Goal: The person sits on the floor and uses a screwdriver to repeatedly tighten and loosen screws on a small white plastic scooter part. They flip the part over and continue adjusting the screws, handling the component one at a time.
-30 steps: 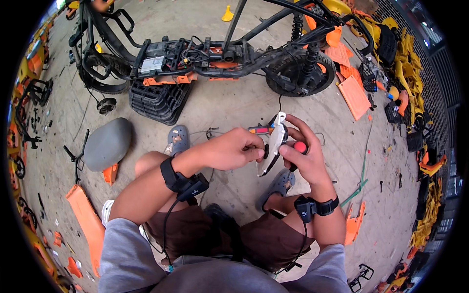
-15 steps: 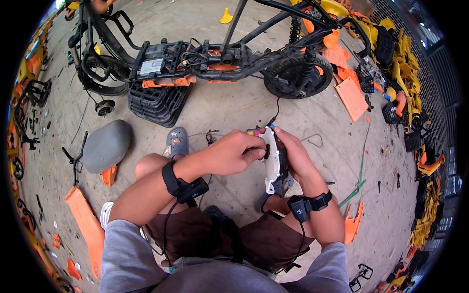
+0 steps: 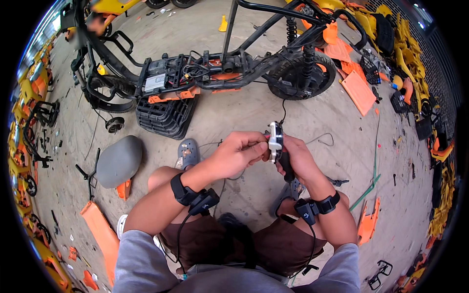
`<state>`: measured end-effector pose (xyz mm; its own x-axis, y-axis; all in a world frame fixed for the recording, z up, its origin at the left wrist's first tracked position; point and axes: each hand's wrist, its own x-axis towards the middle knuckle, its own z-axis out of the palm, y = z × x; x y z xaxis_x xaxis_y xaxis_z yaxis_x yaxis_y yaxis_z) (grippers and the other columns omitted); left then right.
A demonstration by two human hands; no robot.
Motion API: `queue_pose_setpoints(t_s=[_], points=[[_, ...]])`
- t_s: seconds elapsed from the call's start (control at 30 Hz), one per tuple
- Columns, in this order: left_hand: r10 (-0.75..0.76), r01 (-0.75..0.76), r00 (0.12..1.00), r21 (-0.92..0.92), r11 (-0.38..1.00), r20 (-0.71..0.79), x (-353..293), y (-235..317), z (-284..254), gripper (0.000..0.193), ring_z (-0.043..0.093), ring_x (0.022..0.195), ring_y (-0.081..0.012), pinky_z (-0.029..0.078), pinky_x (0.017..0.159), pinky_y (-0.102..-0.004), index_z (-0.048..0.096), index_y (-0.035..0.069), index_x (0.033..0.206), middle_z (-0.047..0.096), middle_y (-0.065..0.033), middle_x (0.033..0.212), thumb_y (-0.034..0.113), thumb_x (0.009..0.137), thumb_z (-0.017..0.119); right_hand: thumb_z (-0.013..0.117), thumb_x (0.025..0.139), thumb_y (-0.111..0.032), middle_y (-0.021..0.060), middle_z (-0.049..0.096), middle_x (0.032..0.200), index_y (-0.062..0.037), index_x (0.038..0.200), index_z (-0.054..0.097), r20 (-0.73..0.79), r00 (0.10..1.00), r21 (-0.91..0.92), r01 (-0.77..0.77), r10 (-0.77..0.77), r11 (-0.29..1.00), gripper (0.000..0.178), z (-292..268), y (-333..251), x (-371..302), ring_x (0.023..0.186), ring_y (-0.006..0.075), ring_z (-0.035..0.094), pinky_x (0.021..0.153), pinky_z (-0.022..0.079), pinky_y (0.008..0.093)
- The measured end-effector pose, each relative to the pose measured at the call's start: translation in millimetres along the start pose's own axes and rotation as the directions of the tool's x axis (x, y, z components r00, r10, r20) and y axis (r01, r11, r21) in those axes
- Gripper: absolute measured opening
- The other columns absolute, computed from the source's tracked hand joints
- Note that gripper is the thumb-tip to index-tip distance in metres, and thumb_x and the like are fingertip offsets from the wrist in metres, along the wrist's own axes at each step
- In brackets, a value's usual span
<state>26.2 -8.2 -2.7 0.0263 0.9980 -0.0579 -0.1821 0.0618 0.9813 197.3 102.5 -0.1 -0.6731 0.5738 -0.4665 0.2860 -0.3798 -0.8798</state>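
Note:
Between my hands, above the floor and in front of my knees, is a white-and-black part [image 3: 275,140], seen nearly edge on. My right hand [image 3: 299,157] is closed around its black side, where a dark, handle-like piece sticks down below the fingers. On the white side, my left hand [image 3: 244,152] is closed in a pinch, its fingertips at the part's edge. Whatever small piece those left fingertips hold is hidden. A thin black cable [image 3: 284,110] runs down from the scooter's rear wheel toward the part.
A stripped black scooter frame [image 3: 229,80] stands ahead, with a stack of black crates [image 3: 166,117] under it. At left lie a grey seat [image 3: 118,161] and a long orange panel [image 3: 101,234]. Orange and yellow panels [image 3: 359,93] pile up at right.
The white-and-black part has turned, so its broad white face no longer shows and its dark lower piece does. Both hands have stayed on it. The whole view has shifted slightly.

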Motion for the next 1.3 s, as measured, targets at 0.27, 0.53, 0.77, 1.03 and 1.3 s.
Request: queue_pose_setpoints(t_s=[0.27,0.53,0.77,1.03,1.3], points=[[-0.022,0.02,0.988,-0.014,1.0,-0.152,8.3,2.1,-0.3,0.023,0.046,0.048,-0.0095,0.035,0.045,-0.0245,0.057,-0.001,0.09,0.05,-0.002,0.06,0.014,0.103,0.045,0.043,0.101,-0.03,0.0026,0.052,0.068,0.0018,0.125,0.056,0.041,0.994,-0.126,0.106,-0.101,0.986,0.042,-1.6,-1.2,-14.4,0.044,0.0113,0.05,0.043,0.04,0.025],[-0.048,0.03,0.974,-0.083,0.996,-0.222,12.4,-0.2,-3.7,0.025,0.049,0.043,-0.0116,0.039,0.042,-0.026,0.057,-0.002,0.089,0.052,-0.0039,0.057,0.016,0.103,0.046,0.064,0.09,-0.018,0.0028,0.056,0.086,-0.0054,0.142,0.044,0.142,0.945,-0.342,0.325,-0.293,0.881,0.057,-8.4,3.0,-21.1,0.055,0.0082,0.05,0.05,0.041,0.0239],[-0.041,0.054,0.97,0.048,0.997,-0.239,14.5,0.7,3.8,0.026,0.052,0.047,-0.0113,0.039,0.045,-0.0242,0.058,-0.002,0.092,0.054,-0.0044,0.059,0.019,0.103,0.047,0.068,0.089,-0.021,0.0029,0.061,0.083,-0.0047,0.142,0.043,0.073,0.971,-0.166,0.238,-0.229,0.957,0.061,-6.0,-2.2,-25.9,0.058,0.0063,0.05,0.052,0.04,0.0235],[-0.113,0.127,0.979,0.073,0.989,-0.171,19.6,-11.2,-10.7,0.028,0.056,0.067,-0.009,0.045,0.06,-0.0238,0.061,-0.002,0.097,0.062,-0.0042,0.075,0.021,0.104,0.048,0.064,0.091,-0.019,0.0077,0.071,0.081,-0.005,0.143,0.04,0.013,0.98,-0.037,0.198,-0.198,0.98,0.059,-10.6,-3.5,-21.4,0.047,0.0064,0.047,0.044,0.039,0.0228],[-0.042,0.086,0.978,0.208,0.974,-0.206,14.4,1.2,-11.2,0.023,0.061,0.073,-0.0108,0.051,0.069,-0.0257,0.066,-0.006,0.102,0.07,-0.0089,0.087,0.013,0.1,0.053,0.061,0.094,-0.02,0.0117,0.071,0.083,-0.0028,0.14,0.044,0.01,0.98,0.012,0.201,-0.201,0.98,0.052,-8.7,-4.1,-21.5,0.046,0.0068,0.049,0.043,0.04,0.0224]])
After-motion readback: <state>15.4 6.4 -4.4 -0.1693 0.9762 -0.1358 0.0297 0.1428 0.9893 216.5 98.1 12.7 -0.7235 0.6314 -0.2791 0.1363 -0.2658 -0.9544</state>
